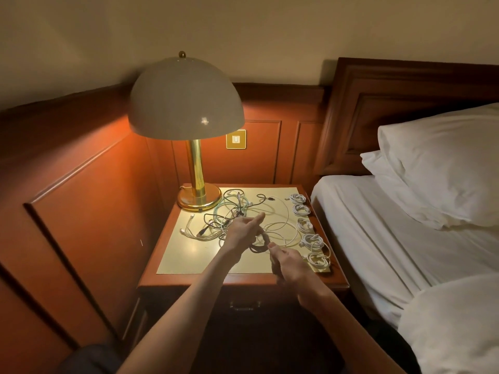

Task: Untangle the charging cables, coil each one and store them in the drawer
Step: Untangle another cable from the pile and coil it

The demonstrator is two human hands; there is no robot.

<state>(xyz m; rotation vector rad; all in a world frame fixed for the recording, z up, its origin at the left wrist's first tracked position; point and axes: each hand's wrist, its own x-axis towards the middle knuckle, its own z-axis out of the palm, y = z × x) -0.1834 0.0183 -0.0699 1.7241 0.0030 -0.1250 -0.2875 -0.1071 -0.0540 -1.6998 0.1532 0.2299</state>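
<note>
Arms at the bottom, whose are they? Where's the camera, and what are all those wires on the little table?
Those arms belong to a person, not a machine. The camera sits on the person's head, so you see what they see, looking down. In front is a bedside table with a lamp, next to a bed. In the middle lies a tangled pile of charging cables. Along the table's right edge are five white cables, each rolled into a neat coil. Both hands are busy with one dark cable: the left hand holds its loops and the right hand pinches it. The drawer below is shut.
</note>
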